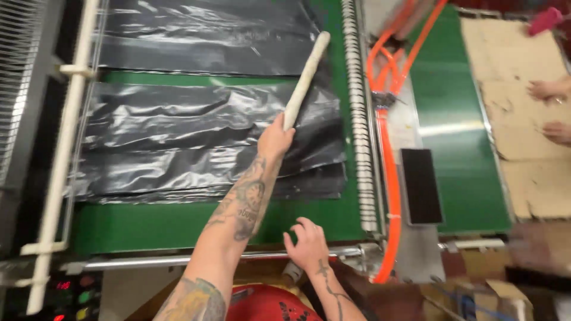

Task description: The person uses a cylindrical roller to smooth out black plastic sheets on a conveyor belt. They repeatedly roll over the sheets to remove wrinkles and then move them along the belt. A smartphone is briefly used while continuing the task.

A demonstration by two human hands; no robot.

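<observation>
On the green belt (178, 223) lay a stack of black plastic sheets (196, 142), wrinkled and shiny, with a second black sheet (208, 35) further up the belt, apart from the stack. The left hand (275, 140) reached out over the stack with its fingers closed tight around the lower end of a pale stick (304, 80). The stick slanted up and to the right – its far end stood over the upper sheet, its body crossing the right part of the stack. Whether it pressed on the plastic or hung just above it could not be told.

The right hand (307, 244) held nothing. Its fingers were spread and bent, resting at the near edge of the belt, just by the metal rail (154, 261) that ran along the front of the machine.

To the right of the belt ran a strip of white ribbed rollers (360, 119), and beside it a bundle of orange hoses (389, 89) that came together into one hose going down toward the front. A flat black pad (421, 185) lay near the hoses. Further right – past another green surface (452, 113) – torn cardboard (529, 119) was spread out, and another person's hands (550, 110) rested on it. A white pipe frame (65, 142) stood along the left side, with small lit buttons (74, 291) below it.
</observation>
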